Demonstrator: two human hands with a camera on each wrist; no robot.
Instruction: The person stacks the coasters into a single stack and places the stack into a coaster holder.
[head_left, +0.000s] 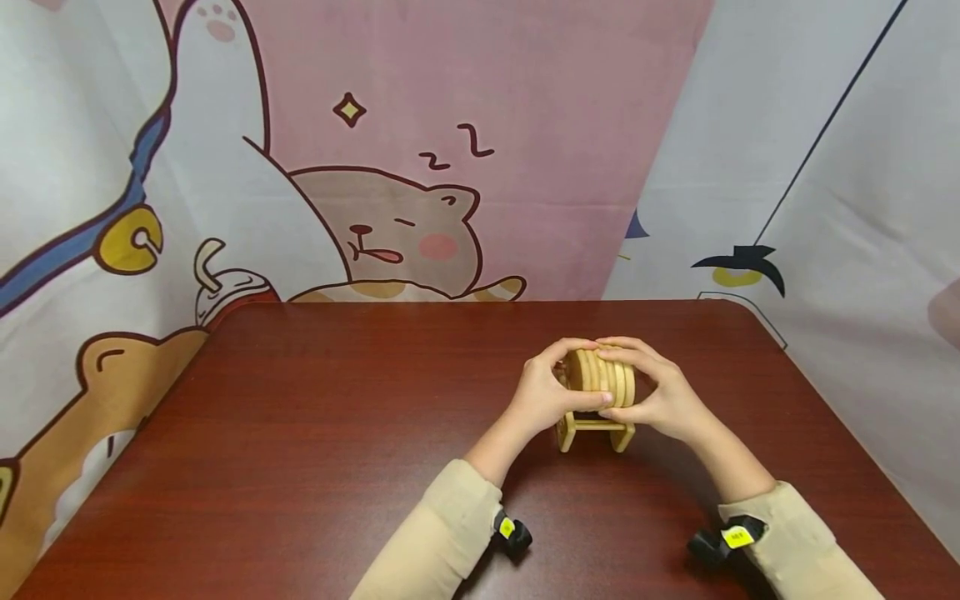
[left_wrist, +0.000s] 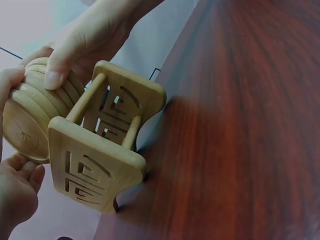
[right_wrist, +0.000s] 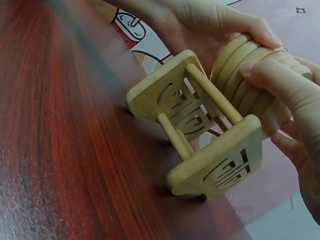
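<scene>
Both hands hold a stack of several round wooden coasters (head_left: 606, 379) on edge between them. My left hand (head_left: 543, 387) grips the stack from the left, fingers over the top and thumb along the near side. On the other side, my right hand (head_left: 671, 396) grips it the same way, and the fingertips of the two hands meet. A branching mark shows on the outer coaster's face (left_wrist: 22, 132) in the left wrist view. Just below the stack stands a wooden coaster holder (head_left: 592, 425), with cut-out side panels (right_wrist: 235, 150) joined by round rods (right_wrist: 212, 95).
The holder stands on a dark red-brown wooden table (head_left: 300, 467), towards its right side. Behind the table hangs a cloth backdrop (head_left: 555, 125) with cartoon animals. Beige sleeves (head_left: 442, 525) and black wrist cameras (head_left: 517, 537) are close to the tabletop.
</scene>
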